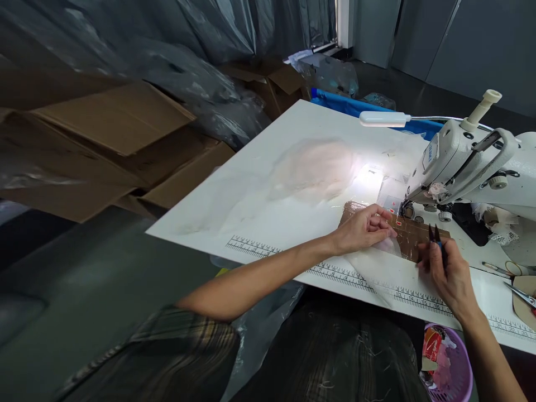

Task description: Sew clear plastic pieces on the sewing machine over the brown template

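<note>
My left hand [365, 230] is closed, its fingertips pinching a piece of sheer white fabric [371, 273] that drapes over the table's front edge. Under and beside that hand lies a brown taped patch [412, 237] on the sewing machine bed, with small red marks near the needle. In my right hand [450, 273] is a pair of thread snips [436, 237], blades pointing up and away from me. The sewing machine [444, 162] stands just beyond both hands, its presser foot close to my left fingertips. Part of the fabric is hidden by my left hand.
A white table [251, 190] with a printed ruler along its front carries the machine. A lit lamp [384, 118] hangs over it. Scissors [521, 295] lie at the right edge. Below is a purple basket [464, 371] of scraps. Cardboard boxes [121, 120] stand left.
</note>
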A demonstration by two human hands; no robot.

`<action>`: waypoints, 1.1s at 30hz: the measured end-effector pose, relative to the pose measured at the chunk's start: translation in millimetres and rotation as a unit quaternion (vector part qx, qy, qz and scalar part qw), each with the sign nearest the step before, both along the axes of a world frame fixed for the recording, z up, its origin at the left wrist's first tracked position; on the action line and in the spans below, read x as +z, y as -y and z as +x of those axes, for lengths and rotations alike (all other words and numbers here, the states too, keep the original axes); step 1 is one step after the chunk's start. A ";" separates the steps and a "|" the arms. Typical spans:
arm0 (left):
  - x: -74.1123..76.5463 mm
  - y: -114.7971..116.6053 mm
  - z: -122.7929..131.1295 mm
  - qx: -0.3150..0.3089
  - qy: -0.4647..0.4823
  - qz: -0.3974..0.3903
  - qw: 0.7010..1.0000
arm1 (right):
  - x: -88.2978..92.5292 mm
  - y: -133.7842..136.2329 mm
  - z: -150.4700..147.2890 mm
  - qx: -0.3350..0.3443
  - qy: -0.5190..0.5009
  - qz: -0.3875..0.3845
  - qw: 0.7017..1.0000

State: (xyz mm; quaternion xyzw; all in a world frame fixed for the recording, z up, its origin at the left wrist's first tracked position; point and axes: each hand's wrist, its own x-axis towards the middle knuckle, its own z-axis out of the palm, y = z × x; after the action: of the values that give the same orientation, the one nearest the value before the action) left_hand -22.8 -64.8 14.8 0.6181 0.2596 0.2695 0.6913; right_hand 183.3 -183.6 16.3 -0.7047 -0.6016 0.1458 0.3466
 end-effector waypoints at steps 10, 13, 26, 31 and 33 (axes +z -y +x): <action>-0.7 0.5 1.3 0.022 0.080 -0.145 0.986 | -12.0 -7.8 -48.2 -0.025 0.097 0.099 0.990; -0.3 1.1 1.3 0.031 0.082 -0.153 0.984 | -14.1 -8.5 -53.1 -0.028 0.172 0.125 0.977; -0.5 2.3 -0.2 0.052 0.039 -0.128 0.990 | -8.4 -10.8 -59.5 -0.022 0.285 0.171 0.943; -0.7 1.6 -1.7 0.041 0.047 -0.119 0.991 | -7.1 -11.5 -60.6 -0.014 0.283 0.182 0.942; -1.8 1.2 -1.8 0.038 0.047 -0.123 0.991 | -6.2 -11.6 -61.5 -0.013 0.277 0.188 0.942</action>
State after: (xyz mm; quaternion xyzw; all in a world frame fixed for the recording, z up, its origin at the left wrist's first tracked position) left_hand -24.6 -66.1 13.0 0.5045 0.2814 0.2904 0.7629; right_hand 121.8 -172.0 10.1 -0.6471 -0.6809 -0.1761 0.2943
